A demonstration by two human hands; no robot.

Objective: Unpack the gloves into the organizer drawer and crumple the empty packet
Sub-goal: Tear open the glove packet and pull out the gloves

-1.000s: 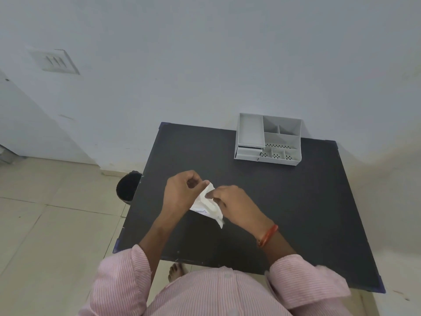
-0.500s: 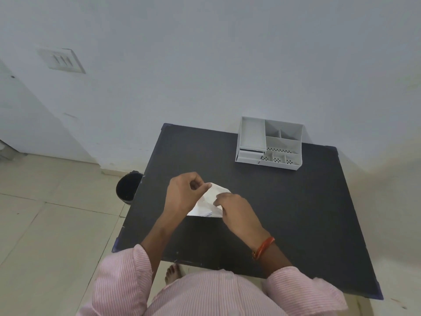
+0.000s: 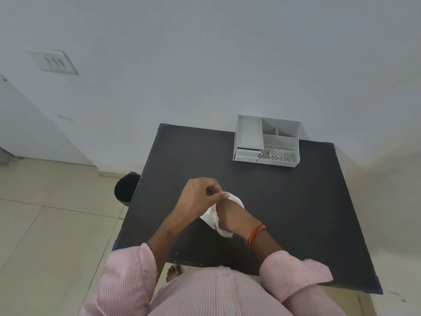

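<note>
Over the near middle of the black table (image 3: pixel 296 213) I hold a white glove packet (image 3: pixel 210 216). My left hand (image 3: pixel 200 197) pinches the packet's upper edge between thumb and fingers. The fingers of my right hand (image 3: pixel 234 216) are pushed down inside the packet's mouth, so they are hidden and I cannot see any gloves. The grey organizer (image 3: pixel 266 141) stands at the table's far edge against the wall, with its small drawer (image 3: pixel 247 153) at the front left pulled slightly out.
A black bin (image 3: pixel 125 187) sits on the tiled floor just left of the table. The wall runs right behind the organizer. A bare foot (image 3: pixel 174 271) shows under the table's near edge.
My right hand has gone from holding the packet's outside edge to reaching inside it. The packet has opened up and tilted. My left hand keeps its pinch.
</note>
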